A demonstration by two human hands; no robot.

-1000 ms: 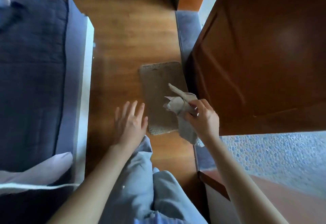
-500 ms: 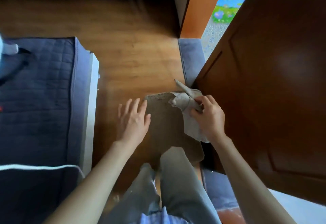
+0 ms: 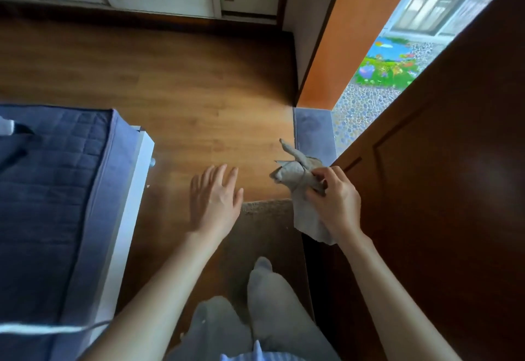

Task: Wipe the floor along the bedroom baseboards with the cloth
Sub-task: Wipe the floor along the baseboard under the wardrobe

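My right hand [image 3: 335,201] grips a crumpled grey cloth [image 3: 298,178] in the air, above the far right corner of a brown floor mat [image 3: 267,235]. The cloth's loose ends stick up toward the doorway and hang down below my fist. My left hand [image 3: 214,198] is held out flat with straight fingers over the wooden floor [image 3: 181,99], holding nothing. A dark baseboard [image 3: 136,16] runs along the far wall under white cabinet doors. My legs in grey trousers [image 3: 255,318] stand on the mat.
A bed with a blue quilt [image 3: 54,190] and white frame fills the left. An open dark wooden door [image 3: 443,190] stands on the right. An orange door frame [image 3: 341,42] and grey threshold [image 3: 312,130] lead to a pebbled floor with a colourful mat [image 3: 386,68].
The view has lifted and moved forward: the mat has slid toward my feet and the far wall has come into sight. Both hands keep their poses, the right still holding the cloth.
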